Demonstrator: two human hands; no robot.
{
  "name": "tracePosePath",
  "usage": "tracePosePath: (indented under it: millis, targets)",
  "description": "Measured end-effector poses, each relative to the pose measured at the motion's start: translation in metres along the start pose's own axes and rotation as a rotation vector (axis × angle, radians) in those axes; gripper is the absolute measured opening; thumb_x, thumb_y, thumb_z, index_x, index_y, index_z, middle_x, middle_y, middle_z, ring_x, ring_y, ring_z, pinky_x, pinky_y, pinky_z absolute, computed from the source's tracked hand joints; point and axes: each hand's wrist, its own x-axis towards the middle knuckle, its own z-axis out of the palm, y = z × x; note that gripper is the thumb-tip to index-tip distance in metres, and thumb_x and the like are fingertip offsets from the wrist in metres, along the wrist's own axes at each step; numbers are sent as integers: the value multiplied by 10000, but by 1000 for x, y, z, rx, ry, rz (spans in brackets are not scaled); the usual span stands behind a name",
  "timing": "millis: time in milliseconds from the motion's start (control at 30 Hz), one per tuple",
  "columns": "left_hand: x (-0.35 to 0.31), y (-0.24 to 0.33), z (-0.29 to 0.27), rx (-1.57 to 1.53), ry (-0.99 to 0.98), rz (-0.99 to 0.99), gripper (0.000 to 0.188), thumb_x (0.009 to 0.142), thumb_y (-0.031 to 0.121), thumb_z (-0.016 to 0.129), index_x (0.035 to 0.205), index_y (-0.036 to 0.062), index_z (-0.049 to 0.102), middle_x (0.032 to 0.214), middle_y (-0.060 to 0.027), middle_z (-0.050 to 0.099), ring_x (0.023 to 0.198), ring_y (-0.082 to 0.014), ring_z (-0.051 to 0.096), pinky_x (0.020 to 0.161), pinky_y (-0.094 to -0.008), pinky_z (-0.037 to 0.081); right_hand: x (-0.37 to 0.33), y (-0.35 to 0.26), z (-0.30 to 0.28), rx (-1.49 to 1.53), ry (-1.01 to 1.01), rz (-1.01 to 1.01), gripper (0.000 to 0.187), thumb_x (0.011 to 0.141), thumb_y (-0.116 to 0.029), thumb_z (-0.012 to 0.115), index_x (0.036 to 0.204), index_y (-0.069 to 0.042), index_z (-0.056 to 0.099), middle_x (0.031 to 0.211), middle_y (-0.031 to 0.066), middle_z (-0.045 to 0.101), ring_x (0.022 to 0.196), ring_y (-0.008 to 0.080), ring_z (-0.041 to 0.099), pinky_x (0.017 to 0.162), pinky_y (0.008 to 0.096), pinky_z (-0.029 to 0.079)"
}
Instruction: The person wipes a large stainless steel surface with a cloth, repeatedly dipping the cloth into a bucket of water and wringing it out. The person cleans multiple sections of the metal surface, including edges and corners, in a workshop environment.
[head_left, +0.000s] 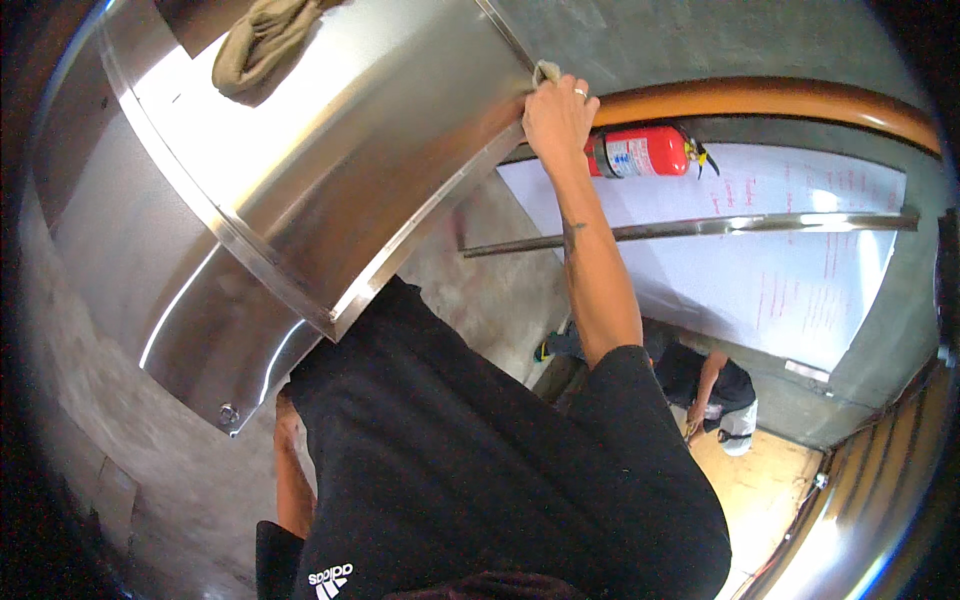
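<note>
While reaching up toward the far side, pinched a small pale rag [545, 71] in the right hand [558, 118], fingers closed together on it and a ring showing on one of them. Pressed that rag to the far right edge of a big curved steel panel [330, 170], right where the bright face met its folded rim. Saw nothing of the left hand; could not tell its grip. Noticed only a bare limb low on the near left, half hidden by the black shirt. Left a second, larger olive cloth [262, 42] bunched on the far left of the same panel, well apart from the hand and untouched. Judged the wiping to be partway along: found the broad middle face gleaming and free of obvious smears, but could not vouch for the darker near left end by the bolt [229, 413], nor for the rim under the rag. Seemed to have the right edge in hand at that point, with the underside and lower lip unaccounted for. Spotted a red fire extinguisher [640, 152] just right of the wrist, under an orange wooden handrail [780, 98]. Made out a thin steel rail [700, 227] across a white sheet [800, 280], and lower right another person [715, 385] crouched over a plywood floor [760, 480], well clear of the panel.
</note>
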Motion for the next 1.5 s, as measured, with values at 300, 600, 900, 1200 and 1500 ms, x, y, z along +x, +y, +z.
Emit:
tracePosePath:
  millis: [300, 600, 900, 1200, 1500]
  targets:
    - [-6, -7, -4, -4, -2, -18, 346, 1001, 305, 625, 1071, -30, 680, 906, -71, 659, 831, -181, 603, 739, -364, 502, -10, -8, -10, -15, -34, -9, 280, 968, -288, 649, 1022, -32, 750, 1150, 150, 645, 1134, 357, 595, 869, 576, 483]
    - [0, -9, 5, -41, -8, -7, 339, 1002, 298, 622, 1069, -30, 678, 905, -72, 658, 827, -180, 603, 733, -363, 503, 56, 67, -14, 343, -288, -216, 302, 963, -251, 597, 1016, 9, 742, 1061, 273, 707, 1035, 450, 650, 897, 564, 500]
    - [5, -10, 8, -44, 1, -40, 332, 1002, 291, 620, 1067, -30, 676, 904, -73, 657, 823, -179, 603, 728, -362, 504, 4, 103, -9, 921, 214, 517, 410, 1045, -315, 553, 1095, 78, 662, 1080, 262, 705, 986, 405, 668, 869, 476, 508]
    - [13, 16, -4, -13, 32, -11, 325, 1002, 283, 617, 1065, -30, 674, 902, -75, 656, 819, -178, 602, 722, -362, 504, -2, 70, 49, 1124, 337, 484, 592, 1033, -450, 659, 1215, 108, 584, 1170, 252, 657, 1078, 347, 626, 949, 444, 502]
    - [-6, 10, -11, 2, 73, -62, 318, 1002, 276, 614, 1062, -31, 672, 901, -76, 654, 816, -177, 602, 716, -361, 505, 5, 74, 66, 829, -61, 209, 568, 1025, -462, 652, 1258, 54, 615, 1159, 350, 643, 1164, 509, 589, 986, 511, 484]
